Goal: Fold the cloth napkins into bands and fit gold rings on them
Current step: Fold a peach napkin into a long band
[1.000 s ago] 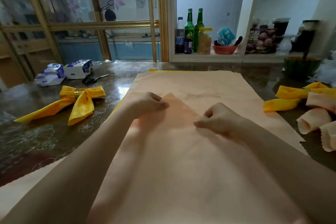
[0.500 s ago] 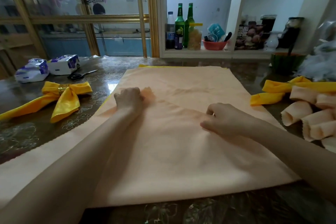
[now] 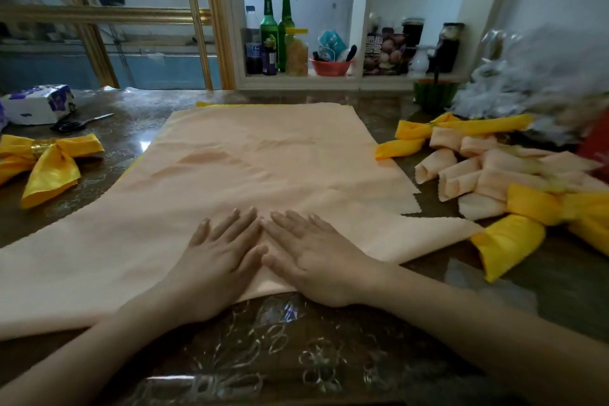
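Observation:
A large peach cloth napkin (image 3: 263,155) lies spread on the table, its near part folded over into a doubled layer. My left hand (image 3: 220,250) and my right hand (image 3: 309,254) lie flat side by side on the near fold, fingers straight, pressing it down. A yellow napkin (image 3: 49,161) tied like a bow with a gold ring (image 3: 41,148) rests at the left. Yellow cloth peeks out under the peach napkin's far edge.
Rolled peach napkins (image 3: 478,171) and yellow bands (image 3: 514,237) are piled at the right. Scissors (image 3: 79,122) and a tissue pack (image 3: 39,104) lie at the far left. Bottles (image 3: 268,33), jars and a red bowl (image 3: 329,66) stand on the back ledge. The dark table (image 3: 296,356) has a glossy patterned cover.
Both hands let go of the pinched cloth farther up, came back toward me and now lie flat together on the near fold. The camera tilted down.

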`<state>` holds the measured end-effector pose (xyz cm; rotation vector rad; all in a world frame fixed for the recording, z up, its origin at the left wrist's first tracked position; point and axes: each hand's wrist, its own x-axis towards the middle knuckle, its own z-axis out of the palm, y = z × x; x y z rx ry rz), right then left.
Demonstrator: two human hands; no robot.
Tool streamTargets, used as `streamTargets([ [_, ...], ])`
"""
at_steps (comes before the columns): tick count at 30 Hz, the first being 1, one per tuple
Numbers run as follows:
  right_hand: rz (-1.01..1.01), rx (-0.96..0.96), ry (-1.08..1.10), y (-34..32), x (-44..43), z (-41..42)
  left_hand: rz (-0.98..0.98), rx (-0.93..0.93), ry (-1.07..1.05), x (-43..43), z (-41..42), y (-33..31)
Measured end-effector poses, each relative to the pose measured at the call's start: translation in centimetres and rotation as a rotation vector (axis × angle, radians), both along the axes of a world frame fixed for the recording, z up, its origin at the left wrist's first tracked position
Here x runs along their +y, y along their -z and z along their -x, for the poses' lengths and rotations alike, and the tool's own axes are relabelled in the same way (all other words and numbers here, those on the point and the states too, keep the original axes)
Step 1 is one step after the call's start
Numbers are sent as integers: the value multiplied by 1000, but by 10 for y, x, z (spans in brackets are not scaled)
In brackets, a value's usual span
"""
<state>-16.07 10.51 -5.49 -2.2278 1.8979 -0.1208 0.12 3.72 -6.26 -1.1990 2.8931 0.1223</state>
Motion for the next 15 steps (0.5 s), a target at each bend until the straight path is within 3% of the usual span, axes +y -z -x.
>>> streamTargets([
  [8,-187,155,292,-9,48,84,-80,-20,22,9,1,-4],
  [10,-132,334,312,-19,48,84,-84,-55,23,8,3,-7],
  [12,88,443,269,-28,42,61,-13,-97,30,10,5,-12],
  [15,290,111,152,-29,25,4,148,-73,19,24,10,-15],
])
